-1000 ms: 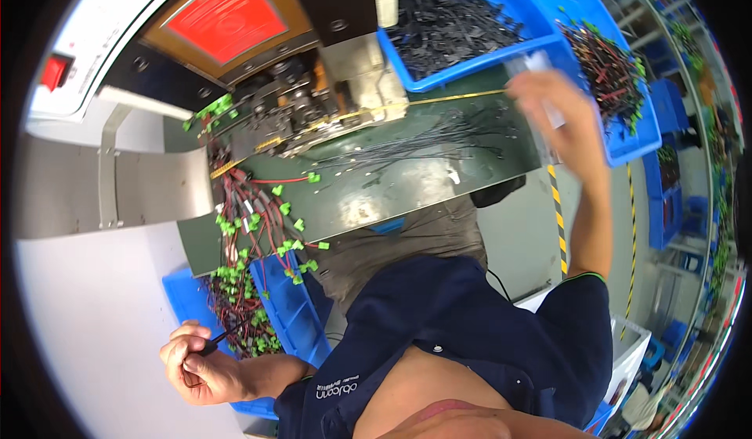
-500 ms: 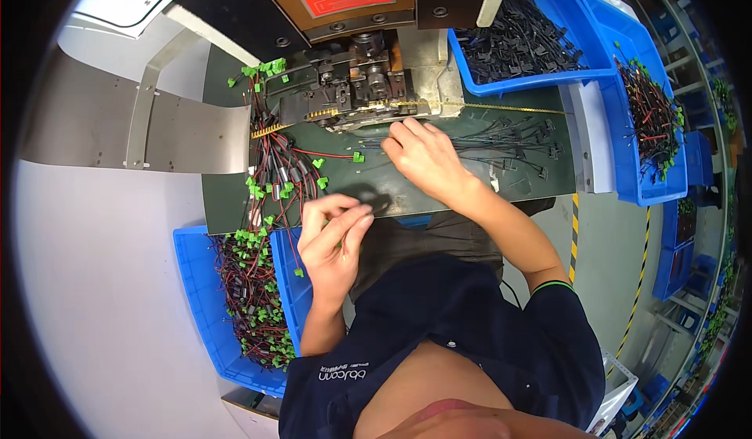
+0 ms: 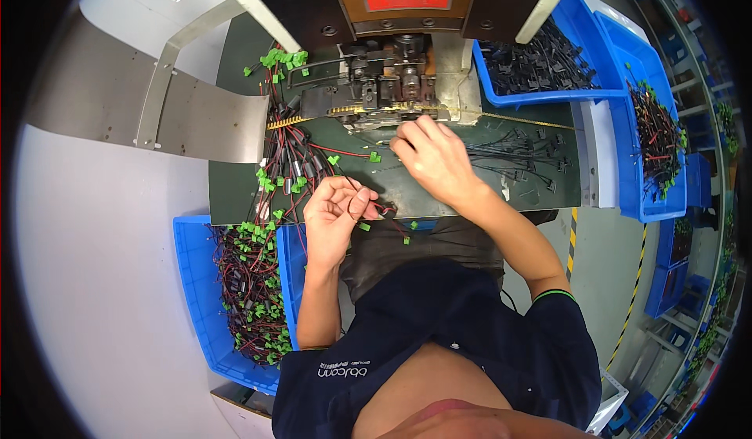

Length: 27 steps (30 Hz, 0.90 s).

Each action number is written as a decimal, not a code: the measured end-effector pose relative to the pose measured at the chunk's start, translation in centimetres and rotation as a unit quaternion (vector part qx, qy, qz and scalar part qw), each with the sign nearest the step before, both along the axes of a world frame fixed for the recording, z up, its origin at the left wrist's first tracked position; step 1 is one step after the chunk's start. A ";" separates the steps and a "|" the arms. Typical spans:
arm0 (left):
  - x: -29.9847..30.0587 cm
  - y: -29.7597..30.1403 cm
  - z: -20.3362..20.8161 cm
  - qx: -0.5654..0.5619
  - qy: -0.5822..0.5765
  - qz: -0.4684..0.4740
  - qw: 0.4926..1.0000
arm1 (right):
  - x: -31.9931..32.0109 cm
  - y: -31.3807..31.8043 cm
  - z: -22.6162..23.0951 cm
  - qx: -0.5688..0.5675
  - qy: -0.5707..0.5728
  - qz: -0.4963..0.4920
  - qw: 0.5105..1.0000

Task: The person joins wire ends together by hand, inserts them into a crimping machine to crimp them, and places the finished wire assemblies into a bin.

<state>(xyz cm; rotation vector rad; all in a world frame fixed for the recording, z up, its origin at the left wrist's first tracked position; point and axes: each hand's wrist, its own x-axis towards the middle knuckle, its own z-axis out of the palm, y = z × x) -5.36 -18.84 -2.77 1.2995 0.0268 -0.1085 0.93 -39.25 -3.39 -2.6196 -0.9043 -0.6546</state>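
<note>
My left hand (image 3: 335, 218) is closed in a pinch on a red and black wire lead (image 3: 384, 209), whose green connectors (image 3: 406, 240) dangle over the table's front edge. My right hand (image 3: 432, 159) is held just in front of the crimping machine (image 3: 392, 86). Its fingers are bent together, and whatever lies between them is hidden. Black wires with black connectors (image 3: 521, 153) fan out on the table to the right of this hand. To the left, a bundle of red and black leads with green connectors (image 3: 294, 169) lies on the table.
A blue bin (image 3: 192, 274) of green-ended leads stands below the table at left. Further blue bins (image 3: 540, 97) with black wires and red-black leads stand at right. A curved metal guide (image 3: 211, 118) and a brass terminal strip (image 3: 286, 122) run beside the machine.
The view has shifted slightly. My left hand has risen a little towards the table, and a lead with green connectors now shows hanging from its fingers. My right hand stays by the machine.
</note>
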 end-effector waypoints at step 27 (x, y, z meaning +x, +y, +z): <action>-0.2 -0.4 1.4 0.268 -0.217 0.078 0.935 | 0.8 -9.1 11.4 0.625 0.070 0.171 0.758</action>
